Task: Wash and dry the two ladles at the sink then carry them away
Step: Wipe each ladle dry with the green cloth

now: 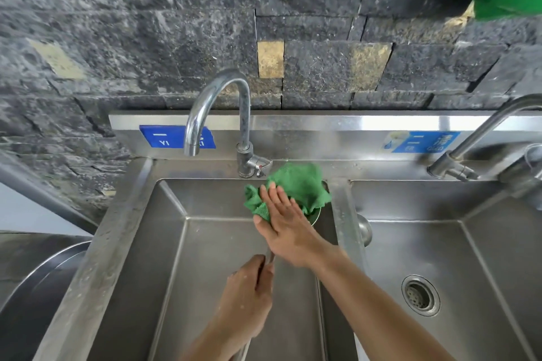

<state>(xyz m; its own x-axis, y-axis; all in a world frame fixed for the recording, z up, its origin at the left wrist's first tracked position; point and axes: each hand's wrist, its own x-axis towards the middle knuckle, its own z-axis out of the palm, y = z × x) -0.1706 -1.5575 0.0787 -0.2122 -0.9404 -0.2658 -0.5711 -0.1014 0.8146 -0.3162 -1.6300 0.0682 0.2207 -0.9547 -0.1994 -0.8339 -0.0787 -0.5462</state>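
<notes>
At the far left edge a round steel basin (pixel 44 281) shows only in part, standing beside the sink. Next to it comes the left sink basin (pixel 164 243), made of stainless steel, with a dull wet bottom. Over its back edge the curved faucet (pixel 218 102) bends to the left, and no water comes from its mouth. Behind the faucet a blue label (pixel 164 136) sits on the steel back wall. Over this basin the left hand (pixel 249 290) is closed around the thin metal handle of a ladle (pixel 315 214), which runs up and to the right. The bowl of the ladle is near the back right corner of the left basin, and only a small part of its rim can be seen under the cloth. The right hand (pixel 286 214) lies flat with the fingers stretched out, pressing a green cloth (pixel 296 187) onto the ladle bowl; it is not closed around anything. To the right of the divider a second ladle (pixel 363 230) is seen only as a rounded steel part against the wall of the right sink basin (pixel 484 243). A round drain (pixel 421 294) is in that basin's floor. A second faucet (pixel 481 138) reaches in from the right edge, with another blue label (pixel 422 142) behind it.
</notes>
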